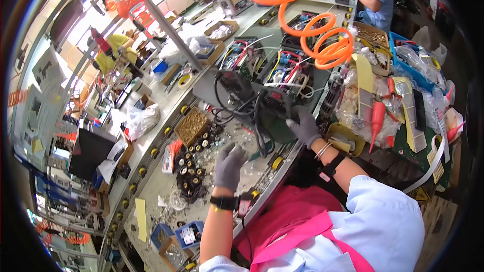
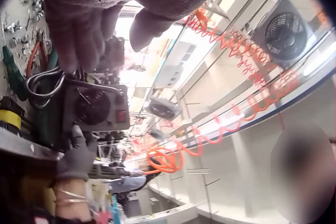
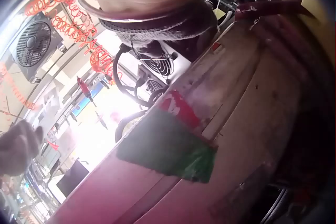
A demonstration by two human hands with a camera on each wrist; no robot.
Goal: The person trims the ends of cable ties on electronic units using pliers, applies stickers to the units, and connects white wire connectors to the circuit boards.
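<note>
My grey-gloved right hand (image 1: 304, 127) grips the near edge of a grey metal box (image 2: 122, 107) with a round fan grille and bundled black cable (image 1: 249, 108). In the left wrist view, the right thumb lies against the box's edge while the other fingers are partly hidden. The box stands tilted on the bench, close to its front rail. My left hand (image 1: 229, 166), also gloved, hovers over the bench left of the box, its fingers loosely bent with nothing in them. Green-handled pliers (image 2: 14, 71) lie near the cable.
Several black round parts (image 1: 189, 171) and a box of small brass-coloured pieces (image 1: 192, 125) are left of the hands. Open units with coloured wires (image 1: 290, 73) stand beyond. An orange coiled hose (image 1: 333, 45) hangs overhead. A red bottle (image 1: 377, 121) lies on the cluttered right side.
</note>
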